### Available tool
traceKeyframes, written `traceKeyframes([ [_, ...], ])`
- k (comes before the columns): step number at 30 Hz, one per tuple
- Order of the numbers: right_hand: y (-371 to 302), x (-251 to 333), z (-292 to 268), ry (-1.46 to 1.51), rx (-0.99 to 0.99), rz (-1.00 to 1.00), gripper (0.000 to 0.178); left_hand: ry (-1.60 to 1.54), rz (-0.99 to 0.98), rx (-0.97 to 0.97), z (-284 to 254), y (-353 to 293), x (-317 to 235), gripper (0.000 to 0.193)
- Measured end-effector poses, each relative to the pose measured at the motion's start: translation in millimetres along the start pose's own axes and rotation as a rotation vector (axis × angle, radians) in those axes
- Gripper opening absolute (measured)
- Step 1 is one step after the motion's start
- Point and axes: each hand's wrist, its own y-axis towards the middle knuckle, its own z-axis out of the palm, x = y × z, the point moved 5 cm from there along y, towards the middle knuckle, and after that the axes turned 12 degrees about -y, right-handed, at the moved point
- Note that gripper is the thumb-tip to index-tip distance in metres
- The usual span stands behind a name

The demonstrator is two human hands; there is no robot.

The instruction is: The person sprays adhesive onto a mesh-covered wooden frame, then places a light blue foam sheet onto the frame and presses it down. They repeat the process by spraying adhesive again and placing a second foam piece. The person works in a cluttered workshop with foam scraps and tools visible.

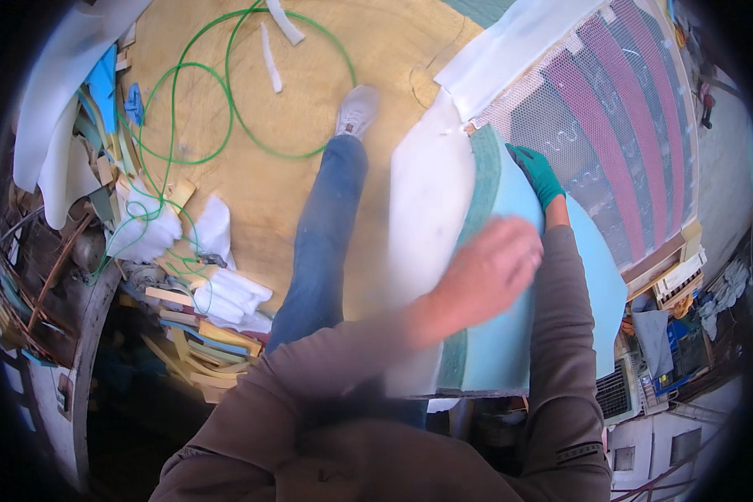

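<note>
A light blue foam sheet (502, 351) lies in front of me, over a darker green foam strip (482, 176) and a white padding layer (427, 192). My right hand (540, 176), in a green glove with dark fingertips, grips the far edge of the blue sheet beside a metal mesh. My bare left hand (494, 266) hovers over the blue sheet, near my right forearm. Motion blurs its fingers, and I see nothing in it.
A mesh-and-spring frame with pink bands (627, 109) stands beyond the foam. My outstretched leg (326, 234) rests on a wooden board (293, 109) with a looped green hose (226, 84). Foam offcuts (209, 351) pile up at left. A white crate (617, 389) sits at right.
</note>
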Motion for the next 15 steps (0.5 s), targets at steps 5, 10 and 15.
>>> traceKeyframes([
  [5,-14.6,24.7,-8.3,0.120,-0.025,0.189,0.067,0.030,-0.335,-0.260,-35.3,39.0,65.4,0.077],
  [10,-33.2,51.9,-33.1,0.128,-0.284,0.230,0.060,0.030,-0.323,-0.238,-20.7,48.6,91.2,0.086],
  [15,-29.3,53.8,-36.8,0.138,-0.217,0.178,0.049,0.107,-0.352,-0.215,-18.1,52.2,95.0,0.085],
])
